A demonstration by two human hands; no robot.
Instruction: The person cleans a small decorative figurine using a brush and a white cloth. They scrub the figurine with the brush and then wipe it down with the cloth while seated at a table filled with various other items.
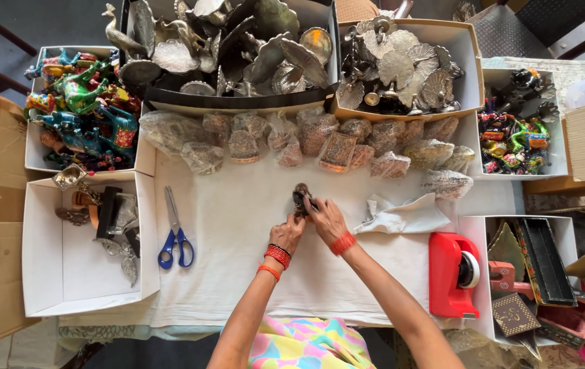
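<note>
— Where is the figurine? Both the left hand (288,232) and right hand (325,217) clasp the small dark metal figurine (301,198) over the table's white cloth (238,225).

— Likely stiff, dense, ornate; best gripped around its body.

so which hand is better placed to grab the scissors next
Left. The left hand sits on the scissors' side with bare cloth between. The right hand would have to cross over. Both now hold the small dark figurine.

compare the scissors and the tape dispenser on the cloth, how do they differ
The scissors have blue handles and lie flat, left of the hands; the tape dispenser is red, bulkier and sits to the right. The scissors are slim metal blades; the dispenser holds a tape roll. Neither is being touched.
</note>
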